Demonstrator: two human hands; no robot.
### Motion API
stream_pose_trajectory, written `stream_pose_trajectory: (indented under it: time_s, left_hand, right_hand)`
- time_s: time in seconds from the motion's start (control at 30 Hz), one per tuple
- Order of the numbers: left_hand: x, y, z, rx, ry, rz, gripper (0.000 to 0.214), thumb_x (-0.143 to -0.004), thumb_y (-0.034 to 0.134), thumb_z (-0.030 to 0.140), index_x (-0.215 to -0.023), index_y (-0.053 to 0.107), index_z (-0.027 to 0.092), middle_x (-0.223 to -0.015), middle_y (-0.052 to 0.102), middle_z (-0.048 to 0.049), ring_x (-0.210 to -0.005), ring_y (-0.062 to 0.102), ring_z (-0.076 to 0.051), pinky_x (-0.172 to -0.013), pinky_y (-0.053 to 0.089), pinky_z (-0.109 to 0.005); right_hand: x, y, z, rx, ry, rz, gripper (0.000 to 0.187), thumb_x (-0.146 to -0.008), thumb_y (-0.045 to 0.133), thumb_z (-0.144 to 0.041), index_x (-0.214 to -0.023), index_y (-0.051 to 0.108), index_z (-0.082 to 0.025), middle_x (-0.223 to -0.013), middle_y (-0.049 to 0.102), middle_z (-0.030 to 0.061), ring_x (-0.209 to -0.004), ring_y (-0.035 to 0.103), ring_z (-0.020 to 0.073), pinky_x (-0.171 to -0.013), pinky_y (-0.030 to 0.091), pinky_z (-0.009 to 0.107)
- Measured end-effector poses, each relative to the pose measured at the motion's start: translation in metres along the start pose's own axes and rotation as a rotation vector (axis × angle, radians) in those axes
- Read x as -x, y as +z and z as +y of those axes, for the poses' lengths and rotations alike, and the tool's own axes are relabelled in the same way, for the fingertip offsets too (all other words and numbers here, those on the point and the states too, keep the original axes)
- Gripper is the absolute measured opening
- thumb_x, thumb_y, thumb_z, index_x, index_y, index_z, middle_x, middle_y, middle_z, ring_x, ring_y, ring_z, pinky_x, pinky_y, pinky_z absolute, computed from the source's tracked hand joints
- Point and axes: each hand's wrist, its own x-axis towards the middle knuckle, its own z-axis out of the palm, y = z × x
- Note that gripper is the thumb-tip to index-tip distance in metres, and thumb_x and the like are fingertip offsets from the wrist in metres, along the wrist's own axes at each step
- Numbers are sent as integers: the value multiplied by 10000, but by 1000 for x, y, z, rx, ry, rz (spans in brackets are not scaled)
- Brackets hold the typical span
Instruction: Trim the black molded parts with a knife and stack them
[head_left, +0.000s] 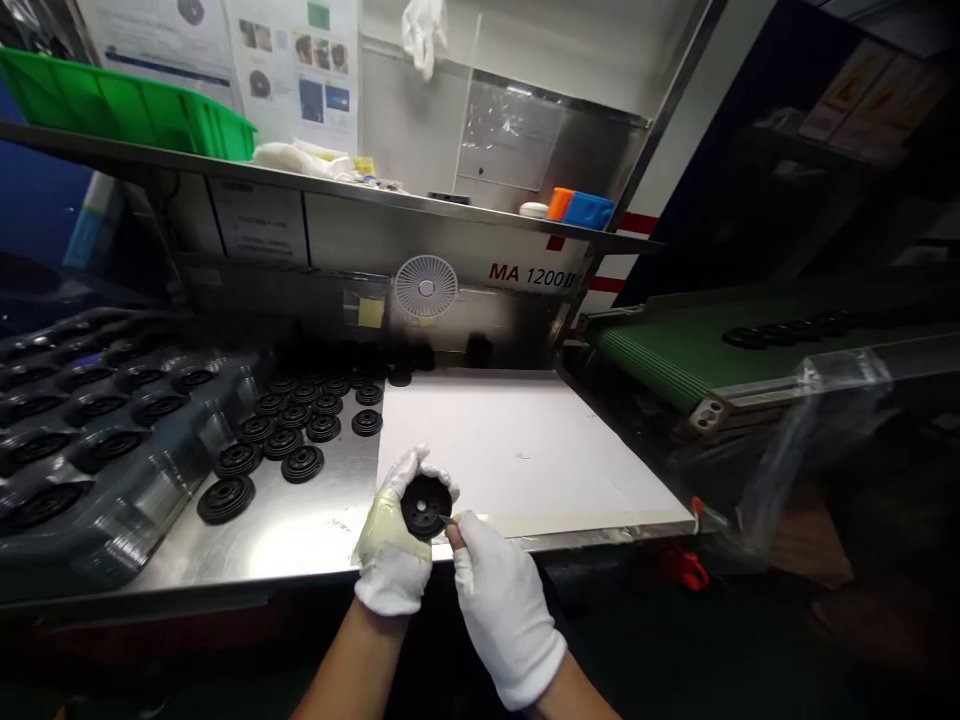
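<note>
My left hand [397, 535], in a white glove with a yellowish layer over the palm, is closed around a round black plastic wheel-like part [426, 506]. The part's face, with a small light centre and several holes, is turned up toward me. My right hand [502, 600], in a white glove with a bare fingertip showing, pinches a small pointed blade [448, 520]. The blade's tip lies at the right edge of the black part; its handle is hidden in my fingers. Both hands are over the front edge of the white sheet [525, 440].
Several similar black parts [302, 463] lie on the metal bench to the left, beside stacked clear trays [172, 490] of more. A small fan [426, 287] stands behind. A shelf [390, 197] holds a green bin [135, 105]. On the right runs a green conveyor [675, 350].
</note>
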Motion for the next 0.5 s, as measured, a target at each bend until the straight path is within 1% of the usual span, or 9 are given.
stream_pose_trajectory:
  time_s: [0.17, 0.33, 0.4, 0.5]
  left_hand:
    - [18, 11, -22, -121, 185, -10, 271, -769, 588, 197, -1040, 585, 180, -785, 561, -29, -785, 582, -158, -797, 484, -343]
    - [29, 21, -37, -106, 285, -14, 256, -767, 586, 186, -1022, 581, 171, -770, 568, -24, -766, 582, -136, -805, 480, -325]
    - [33, 28, -40, -150, 327, -19, 258, -764, 588, 180, -1021, 581, 171, -766, 572, -26, -760, 583, -140, -795, 484, -334]
    - [38, 38, -42, -243, 366, -25, 261, -763, 587, 180, -1023, 578, 181, -760, 577, -27, -756, 591, -156, -771, 494, -346]
  right_hand:
    - [14, -12, 15, -89, -39, 49, 308, -935, 311, -319, -703, 485, -216, -577, 568, -27, -476, 501, 119, -467, 241, 248]
    - [22, -28, 30, -244, -148, -12, 283, -928, 337, -316, -704, 485, -227, -590, 579, -38, -504, 517, 120, -476, 245, 249]
    - [21, -35, 36, -295, -146, 6, 296, -935, 322, -331, -714, 487, -226, -598, 578, -35, -503, 512, 120, -481, 247, 247]
    - [16, -41, 45, -310, -107, 70, 300, -940, 312, -331, -732, 497, -221, -602, 573, -24, -512, 513, 124, -492, 243, 243]
